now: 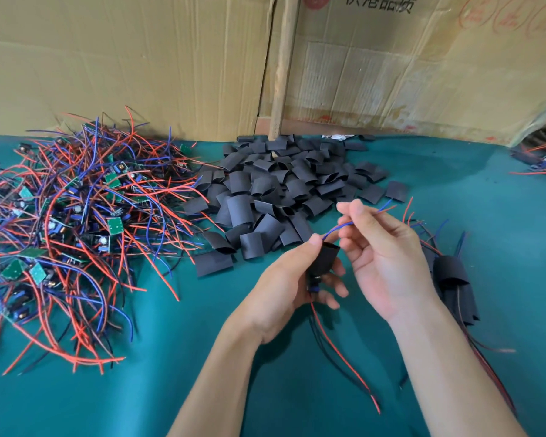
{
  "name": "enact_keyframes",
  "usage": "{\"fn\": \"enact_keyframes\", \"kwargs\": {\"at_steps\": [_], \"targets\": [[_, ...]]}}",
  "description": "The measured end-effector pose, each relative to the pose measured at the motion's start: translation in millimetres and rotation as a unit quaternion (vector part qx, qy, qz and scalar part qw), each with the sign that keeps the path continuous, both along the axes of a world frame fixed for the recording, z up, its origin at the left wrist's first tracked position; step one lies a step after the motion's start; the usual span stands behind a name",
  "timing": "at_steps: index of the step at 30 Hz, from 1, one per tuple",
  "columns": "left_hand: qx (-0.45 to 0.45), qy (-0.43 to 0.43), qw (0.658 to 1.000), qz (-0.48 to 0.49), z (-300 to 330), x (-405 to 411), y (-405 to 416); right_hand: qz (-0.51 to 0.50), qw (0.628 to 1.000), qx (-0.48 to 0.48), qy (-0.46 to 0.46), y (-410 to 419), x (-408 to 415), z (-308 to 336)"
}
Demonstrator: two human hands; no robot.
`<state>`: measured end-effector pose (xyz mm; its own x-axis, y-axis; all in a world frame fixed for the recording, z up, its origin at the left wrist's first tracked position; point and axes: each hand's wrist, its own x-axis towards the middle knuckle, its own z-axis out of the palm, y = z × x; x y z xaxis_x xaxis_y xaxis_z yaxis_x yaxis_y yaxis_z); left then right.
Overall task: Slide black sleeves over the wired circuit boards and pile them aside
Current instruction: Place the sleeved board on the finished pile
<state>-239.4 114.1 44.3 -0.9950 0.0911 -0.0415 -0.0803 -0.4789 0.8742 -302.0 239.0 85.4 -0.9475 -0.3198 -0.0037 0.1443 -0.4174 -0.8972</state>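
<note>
While our left hand (292,279) pinches the black sleeve (323,261) above the surface (202,357), our right hand (380,247) pinches the blue wire (344,225) poking out; we'd pull straight so the circuit board (313,287), half-hidden below, seats inside.

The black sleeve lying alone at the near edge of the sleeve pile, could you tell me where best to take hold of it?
Pinch the lone black sleeve across its flat faces at the near long edge, coming from the near side. It lies flattened on the green cloth, apart from the sleeve pile, so nothing crowds that edge.
</note>
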Motion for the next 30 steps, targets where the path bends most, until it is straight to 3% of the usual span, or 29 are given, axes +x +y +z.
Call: {"fn": "enact_keyframes", "kwargs": {"at_steps": [3,11,20,30], "targets": [[-0.007,0.005,1.000,-0.006,-0.8,0.4,1.4,0.012,1.000,0.025,0.000,-0.5,2.2,0.5],[0.013,0.015,1.000,0.006,1.2,0.0,-1.9,-0.023,0.998,-0.055,-0.037,2.3,-0.9,3.7],[0.069,0.006,0.996,0.052,-5.2,-3.4,-1.5,0.025,0.994,0.044,0.094,0.6,4.8,5.1],[0.101,0.004,0.995,-0.006,-1.7,1.1,-6.0,0.024,0.999,-0.005,0.024,2.0,3.9,6.4]]}}
